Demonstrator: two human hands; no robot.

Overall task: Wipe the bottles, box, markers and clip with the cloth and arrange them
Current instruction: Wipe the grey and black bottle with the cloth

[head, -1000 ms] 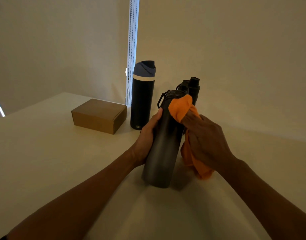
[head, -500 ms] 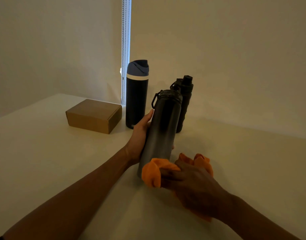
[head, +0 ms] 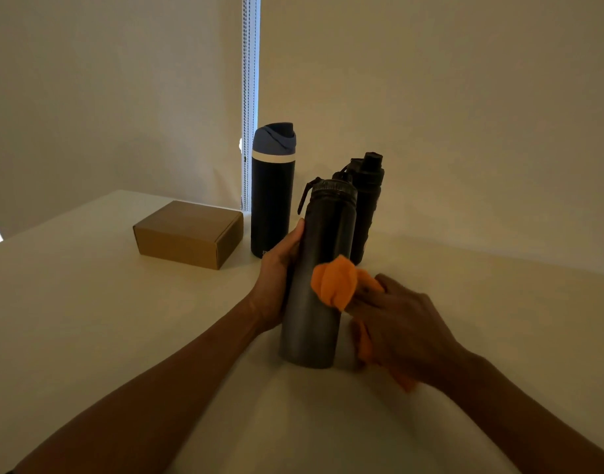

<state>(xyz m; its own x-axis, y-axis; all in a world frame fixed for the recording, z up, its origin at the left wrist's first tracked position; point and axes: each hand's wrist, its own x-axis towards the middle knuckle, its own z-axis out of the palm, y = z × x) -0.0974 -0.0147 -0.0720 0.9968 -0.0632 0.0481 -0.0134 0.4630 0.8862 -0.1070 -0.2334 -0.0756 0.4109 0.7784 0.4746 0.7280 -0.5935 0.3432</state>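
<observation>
Orange cloth (head: 334, 285) against upright grey bottle (head: 311, 330); box (head: 188, 234), blue-capped bottle (head: 271, 200), black bottle (head: 367, 206) behind.

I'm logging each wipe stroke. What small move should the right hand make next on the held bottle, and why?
Probably slide the orange cloth up the gray bottle toward its lid: the right hand presses the cloth against the bottle's middle, the left hand grips the other side, and the part above the cloth is bare.
</observation>
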